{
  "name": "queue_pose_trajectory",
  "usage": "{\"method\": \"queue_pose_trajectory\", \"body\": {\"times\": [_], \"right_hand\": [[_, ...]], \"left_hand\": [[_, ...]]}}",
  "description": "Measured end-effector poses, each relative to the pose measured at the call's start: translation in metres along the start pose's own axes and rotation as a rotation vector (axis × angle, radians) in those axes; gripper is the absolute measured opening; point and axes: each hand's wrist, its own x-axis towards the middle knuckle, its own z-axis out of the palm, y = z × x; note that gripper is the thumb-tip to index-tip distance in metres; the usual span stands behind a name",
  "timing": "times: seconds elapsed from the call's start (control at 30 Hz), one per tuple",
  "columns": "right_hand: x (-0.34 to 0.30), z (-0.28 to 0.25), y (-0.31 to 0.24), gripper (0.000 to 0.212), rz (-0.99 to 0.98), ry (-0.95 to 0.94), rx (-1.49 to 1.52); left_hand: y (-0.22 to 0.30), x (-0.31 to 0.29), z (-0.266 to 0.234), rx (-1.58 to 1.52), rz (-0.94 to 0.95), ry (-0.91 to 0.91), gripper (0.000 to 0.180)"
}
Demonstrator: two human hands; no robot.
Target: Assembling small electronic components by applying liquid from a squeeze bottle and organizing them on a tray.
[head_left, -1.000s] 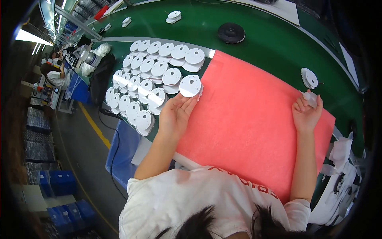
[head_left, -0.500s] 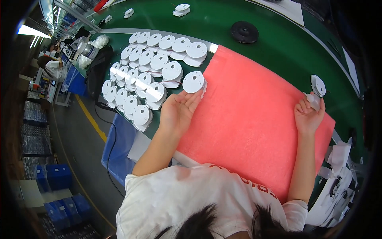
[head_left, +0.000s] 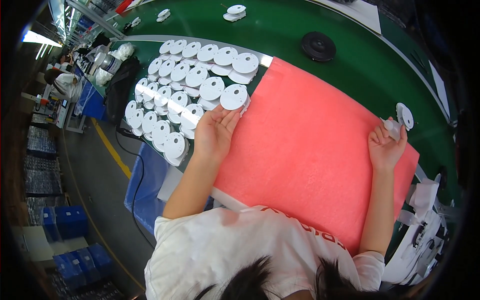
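Note:
My left hand point(head_left: 215, 134), palm turned up, grips the near edge of a white round-topped plastic part point(head_left: 234, 97). That part is at the right end of several rows of similar white parts point(head_left: 196, 76), each a disc with a small hole over a wider base. Over the right side of a pink foam sheet point(head_left: 320, 145), my right hand point(head_left: 386, 150) pinches a small translucent white piece point(head_left: 392, 129) between thumb and fingers. Just beyond it, another white disc part point(head_left: 405, 116) stands tilted over the green belt; whether it touches my fingers I cannot tell.
A black round disc point(head_left: 318, 46) and a white part point(head_left: 235, 13) ride on the green belt point(head_left: 275, 30). White housings with cables point(head_left: 420, 240) are at the lower right. On the left are a blue bin point(head_left: 147, 185), a black cable and a person at a far bench.
My left hand and its white part have shifted left, closer to the rows. The black disc and the white parts on the belt have moved right. My right hand has barely moved.

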Motion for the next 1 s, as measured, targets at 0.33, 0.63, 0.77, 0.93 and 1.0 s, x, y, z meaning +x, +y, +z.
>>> {"method": "queue_pose_trajectory", "body": {"times": [0.33, 0.63, 0.77, 0.93, 1.0], "right_hand": [[0.001, -0.001, 0.000, 0.033, -0.003, -0.008, 0.003], [0.002, -0.004, 0.000, 0.033, 0.006, -0.026, 0.023], [0.002, -0.005, -0.001, 0.032, 0.011, -0.040, 0.028], [0.003, -0.004, 0.000, 0.032, 0.006, -0.022, 0.010], [0.003, -0.005, -0.001, 0.033, 0.012, -0.040, 0.000]], "left_hand": [[-0.001, 0.011, 0.001, 0.069, 0.079, 0.036, 0.045], [-0.005, 0.014, 0.004, 0.040, 0.083, 0.013, 0.045], [-0.006, 0.009, 0.006, 0.049, 0.057, -0.009, 0.046], [-0.004, 0.010, 0.005, 0.043, 0.078, 0.004, 0.047], [-0.004, 0.010, 0.006, 0.032, 0.065, -0.008, 0.048]]}}
